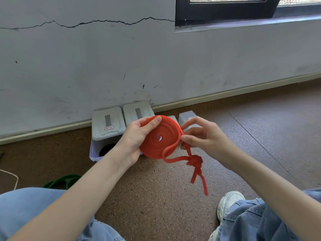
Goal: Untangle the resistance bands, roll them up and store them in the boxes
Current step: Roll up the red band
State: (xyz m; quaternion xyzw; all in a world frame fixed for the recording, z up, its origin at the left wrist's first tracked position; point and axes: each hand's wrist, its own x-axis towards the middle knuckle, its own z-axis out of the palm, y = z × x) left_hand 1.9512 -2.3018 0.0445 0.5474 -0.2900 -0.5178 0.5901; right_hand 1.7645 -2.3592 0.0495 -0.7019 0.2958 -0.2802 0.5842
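A red resistance band [159, 138] is wound into a flat coil in mid-air. My left hand [137, 136] grips the coil from the left, thumb over its top edge. My right hand [201, 136] pinches the band at the coil's right rim. A loose tail hangs down from there with a knot [195, 161] in it. A green band [60, 181] lies on the floor at lower left. Grey lidded boxes [107, 124] stand against the wall behind the coil; the left one shows a dark roll [106, 148] inside its clear front.
Another lidded box [138, 112] and a smaller grey box [186, 117] sit along the wall's skirting. My knees in blue jeans and a white shoe [229, 202] frame the brown speckled floor. A thin cord [13, 178] lies at far left.
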